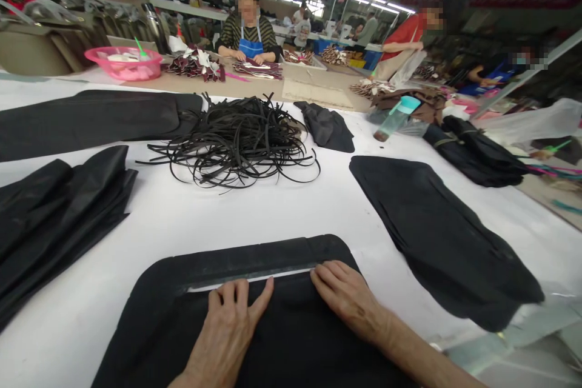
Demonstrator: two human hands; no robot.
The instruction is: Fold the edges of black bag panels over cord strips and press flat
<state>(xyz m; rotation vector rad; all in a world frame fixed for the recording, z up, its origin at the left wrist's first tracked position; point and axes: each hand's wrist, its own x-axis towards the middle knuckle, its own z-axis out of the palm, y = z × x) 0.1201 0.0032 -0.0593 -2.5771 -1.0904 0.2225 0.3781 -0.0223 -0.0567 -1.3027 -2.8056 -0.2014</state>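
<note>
One head-worn camera looks forward and down, close above a black, round-cornered flexible sheet (295,330), facing across the broad white tabletop (204,212).

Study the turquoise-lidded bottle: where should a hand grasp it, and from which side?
Probably take the bottle around its middle, below the lid, from the left: it looks slim enough to wrap, and white tabletop shows there, while brown fabric lies to its right.
</note>
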